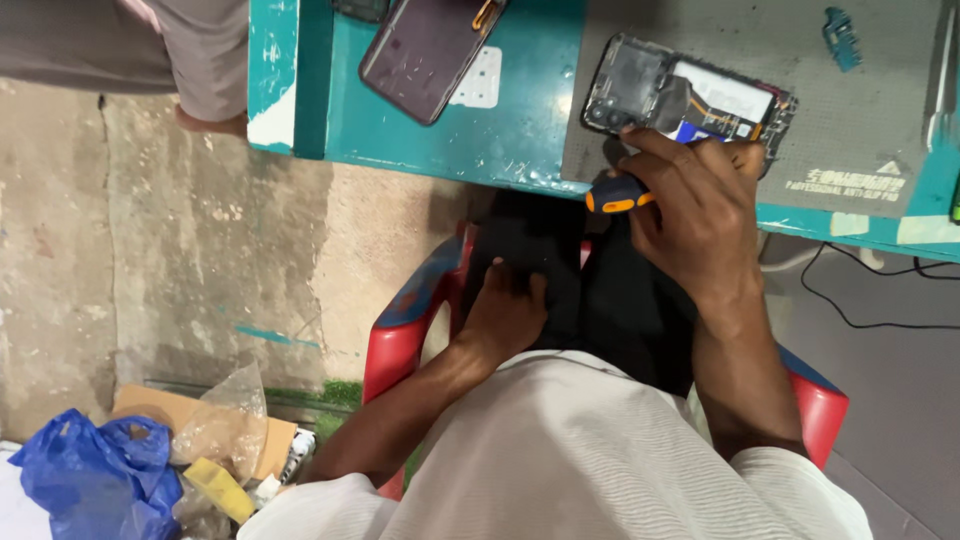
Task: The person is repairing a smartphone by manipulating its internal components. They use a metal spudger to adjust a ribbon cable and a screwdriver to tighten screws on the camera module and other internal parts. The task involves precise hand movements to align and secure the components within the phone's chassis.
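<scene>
Teal tabletop (520, 120), near edge, seen from above. Opened phone (690, 100), back cover off, lies on a grey mat (860, 110) at the near edge, long axis running roughly along that edge, slightly tilted. Right hand (700, 215) sits just inside the near edge, directly below the phone; fingers curled narrow around a screwdriver (618, 195) w/ blue-and-orange handle. Handle end points left, away from the phone; tip is hidden under the fingers, so contact w/ the phone cannot be told. Fingertips reach the phone's lower edge, touching or nearly so. Right hand is far nearer the phone than the left. Left hand (505, 310) rests off the tabletop on dark cloth over the lap, fingers loosely bent, palm down, holding nothing. Second phone (425, 45), intact, dark back up, lies toward the far left of the tabletop, well apart from both hands. Red chair (405, 330) under the person.
</scene>
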